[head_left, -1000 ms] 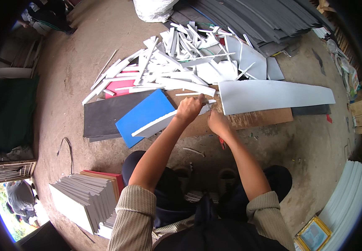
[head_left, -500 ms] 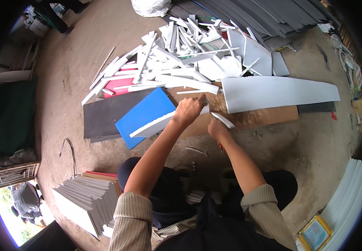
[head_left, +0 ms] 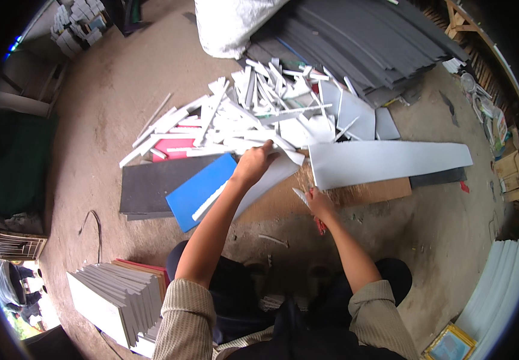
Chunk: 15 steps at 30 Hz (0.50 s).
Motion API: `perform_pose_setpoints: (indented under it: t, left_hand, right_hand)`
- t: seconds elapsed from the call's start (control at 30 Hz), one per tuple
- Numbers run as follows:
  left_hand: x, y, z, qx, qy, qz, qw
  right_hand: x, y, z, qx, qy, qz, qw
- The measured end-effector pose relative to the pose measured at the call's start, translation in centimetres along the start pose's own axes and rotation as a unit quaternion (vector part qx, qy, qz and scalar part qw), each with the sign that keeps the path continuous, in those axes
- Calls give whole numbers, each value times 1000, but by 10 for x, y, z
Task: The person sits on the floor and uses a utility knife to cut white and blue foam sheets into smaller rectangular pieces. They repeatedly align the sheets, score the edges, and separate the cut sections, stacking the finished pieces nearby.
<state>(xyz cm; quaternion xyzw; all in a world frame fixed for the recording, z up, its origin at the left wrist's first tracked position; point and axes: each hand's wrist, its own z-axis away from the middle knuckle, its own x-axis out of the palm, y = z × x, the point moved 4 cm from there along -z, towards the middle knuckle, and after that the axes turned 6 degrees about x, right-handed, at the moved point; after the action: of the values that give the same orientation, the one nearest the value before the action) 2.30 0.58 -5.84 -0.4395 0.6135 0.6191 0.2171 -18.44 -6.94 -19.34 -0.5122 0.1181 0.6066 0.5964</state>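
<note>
While the left hand grips the upper edge of a white sheet and lifts it off the brown board on the floor, the right hand is closed around a cutter with a red handle, just beside the sheet's lower corner. A blue panel with a white strip on it lies touching the sheet's left side, over a dark grey board. Behind the hands, a heap of white offcuts crowds the floor. A long white panel lies to the right across the brown board. Stacked white boards stand near the person's left elbow.
</note>
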Motion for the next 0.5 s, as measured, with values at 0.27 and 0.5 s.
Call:
perform_pose_setpoints:
  t: [0.27,0.5]
  left_hand:
    - [-80,-70,31,-199,280,187,920]
    - [-63,-79,46,-233,330,379,832]
  right_hand:
    - [-61,2,-62,29,98,12,995]
    - [-65,-47,-76,-91,181,-102,974]
